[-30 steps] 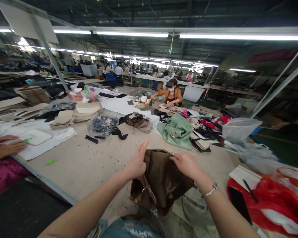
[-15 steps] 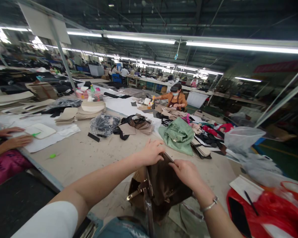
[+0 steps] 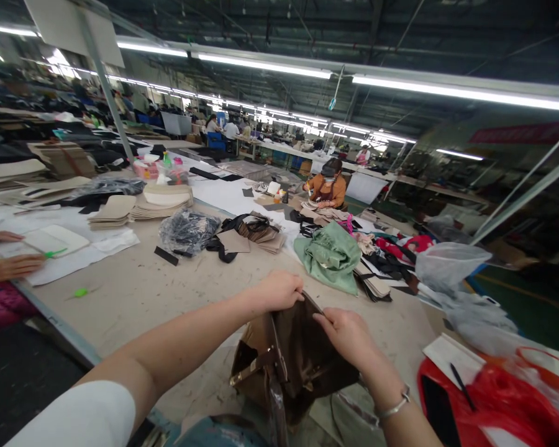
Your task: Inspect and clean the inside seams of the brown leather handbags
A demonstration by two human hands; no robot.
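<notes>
A brown handbag (image 3: 302, 357) stands at the near edge of the worktable, its mouth facing up and a strap with metal fittings hanging on its near side. My left hand (image 3: 282, 290) pinches the far top edge of the bag. On the right part of that same edge, the thumb and fingers of my right hand (image 3: 345, 329) are closed. The rim runs stretched between the two hands. A light green-grey piece (image 3: 342, 419) lies beneath the bag at its right, partly hidden by my right arm.
A green cloth bundle (image 3: 330, 256), a plastic-wrapped bundle (image 3: 189, 232) and stacked beige panels (image 3: 161, 202) lie beyond. At right are a red plastic bag (image 3: 517, 391) and a phone (image 3: 435, 400). A co-worker's hands (image 3: 16, 267) rest at left; another person (image 3: 330, 186) sits across the table.
The view has turned slightly, so the table things sit a little further left. Both hands still grip the bag's edge; the left fingers are more tightly curled. The person opposite has drawn an arm in.
</notes>
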